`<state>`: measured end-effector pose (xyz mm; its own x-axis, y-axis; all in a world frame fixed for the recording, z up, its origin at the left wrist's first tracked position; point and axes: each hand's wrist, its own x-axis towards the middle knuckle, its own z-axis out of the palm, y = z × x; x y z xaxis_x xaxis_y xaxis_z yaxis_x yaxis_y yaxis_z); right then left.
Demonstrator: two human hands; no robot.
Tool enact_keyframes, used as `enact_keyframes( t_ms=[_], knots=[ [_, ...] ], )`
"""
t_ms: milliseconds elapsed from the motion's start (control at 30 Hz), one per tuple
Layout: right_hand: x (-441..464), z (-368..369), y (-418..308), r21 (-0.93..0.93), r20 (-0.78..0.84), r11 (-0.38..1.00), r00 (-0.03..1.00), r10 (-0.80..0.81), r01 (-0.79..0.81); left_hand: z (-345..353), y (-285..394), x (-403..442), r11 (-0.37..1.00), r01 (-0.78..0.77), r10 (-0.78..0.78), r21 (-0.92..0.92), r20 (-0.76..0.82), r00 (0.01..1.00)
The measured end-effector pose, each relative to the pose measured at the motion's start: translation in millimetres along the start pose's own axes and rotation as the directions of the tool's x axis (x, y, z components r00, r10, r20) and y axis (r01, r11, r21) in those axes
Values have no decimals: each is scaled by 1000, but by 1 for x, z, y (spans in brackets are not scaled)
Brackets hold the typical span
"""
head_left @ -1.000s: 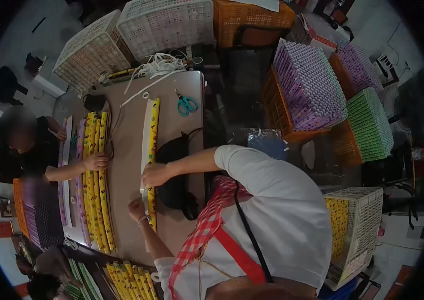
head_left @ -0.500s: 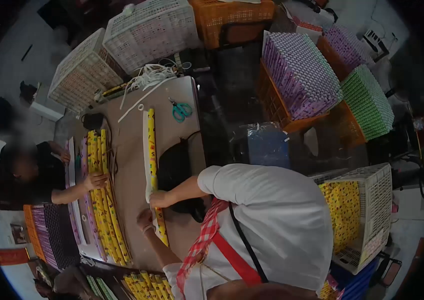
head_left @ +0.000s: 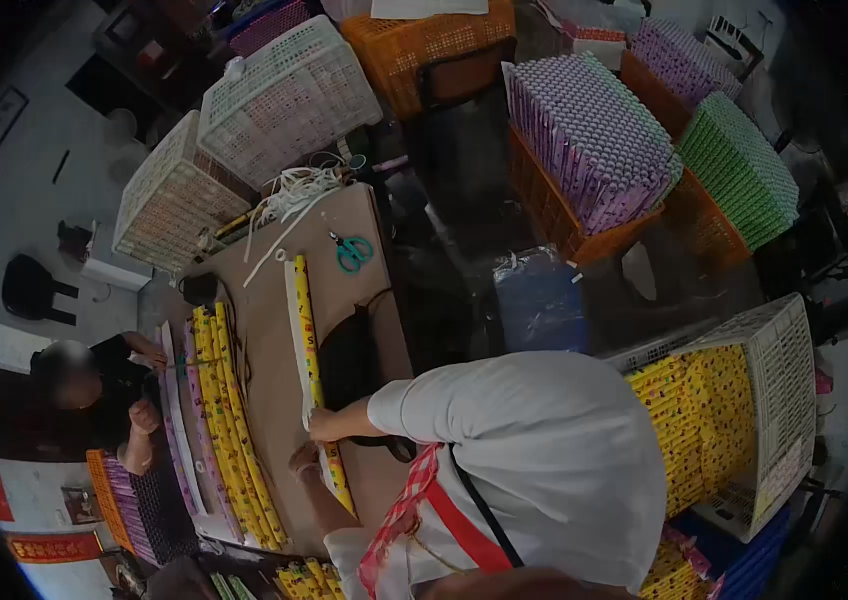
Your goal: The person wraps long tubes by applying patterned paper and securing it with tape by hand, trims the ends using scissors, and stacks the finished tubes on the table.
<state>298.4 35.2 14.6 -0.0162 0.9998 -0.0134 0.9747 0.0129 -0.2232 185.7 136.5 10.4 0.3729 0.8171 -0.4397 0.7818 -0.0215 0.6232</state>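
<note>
A long yellow printed tube lies on the brown table, with a white strip running along its left side. My right hand is closed over the tube's near part. Just below it, my left hand is beside the tube and the strip, its fingers curled; whatever they pinch is too small to make out. A black bag-like item lies right of the tube. Teal-handled scissors rest near the table's far edge, and a small white ring is by the tube's far end.
Several yellow tubes lie in a row at the table's left, before a co-worker. White straps are heaped at the far edge. Crates stand around: white, orange, and a white one with yellow tubes at right.
The view has shifted, so the table sits lower. The co-worker's hand has drawn back from the yellow tubes. My left hand is slightly closer to the tube; my right hand stays on it.
</note>
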Motion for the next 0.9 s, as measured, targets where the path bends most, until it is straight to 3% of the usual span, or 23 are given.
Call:
enact_keyframes(
  t_ms=[100,167,233,267,300,333,367,400,433,467,500,533,567,600,633,667,733,800,900],
  knots=[
    [3,5,3,-150,42,984,995,-87,92,2,-10,9,983,40,-43,-177,-15,999],
    [2,-1,4,-152,45,984,995,-88,94,4,-16,16,932,72,-80,-355,-7,997],
    [2,1,4,-152,54,983,994,-95,102,5,-25,24,796,118,-127,-593,27,991],
    [3,6,4,-109,-16,992,998,-67,64,6,-29,32,677,135,-146,-724,48,988],
    [-1,3,0,-62,-82,998,996,-39,34,6,-34,34,583,124,-144,-803,49,988],
    [-2,1,0,-33,-23,999,999,-42,42,9,-40,38,567,64,-117,-822,-3,993],
    [-7,-9,4,1,40,998,998,-58,58,13,-29,21,825,-89,24,-559,-123,992],
    [-4,1,7,19,-27,998,998,-52,53,16,-10,-6,956,-214,163,-203,-238,957],
    [-10,7,10,111,-223,989,972,-71,98,15,-40,1,919,-306,226,-249,-303,926],
    [-8,19,13,245,-215,969,976,30,25,15,-35,-25,925,-364,378,106,-330,865],
    [1,45,20,196,-250,974,966,-60,111,11,-2,-75,927,-367,372,76,-296,880],
    [-29,0,14,223,-188,974,982,3,39,13,-9,-85,916,-341,392,212,-287,874],
    [-19,26,19,450,-193,893,975,106,-8,16,-18,-98,857,-437,508,274,-309,804],
    [-28,9,22,89,-231,987,967,-110,134,18,-23,-113,823,-492,567,285,-350,746],
    [-34,-4,22,120,-230,982,966,-117,148,19,-21,-130,851,-392,512,350,-381,770],
    [-31,4,25,55,-231,983,960,-158,175,23,-27,-139,898,-215,361,385,-364,858],
    [-31,2,30,27,-297,967,926,-233,252,22,-38,-157,866,-299,460,400,-405,790],
    [-32,-12,32,33,-164,971,960,-229,237,28,-52,-163,861,-221,447,458,-474,759],
    [-33,-9,35,106,-154,954,952,-264,281,28,-63,-164,881,-151,396,448,-523,755]
  ],
)
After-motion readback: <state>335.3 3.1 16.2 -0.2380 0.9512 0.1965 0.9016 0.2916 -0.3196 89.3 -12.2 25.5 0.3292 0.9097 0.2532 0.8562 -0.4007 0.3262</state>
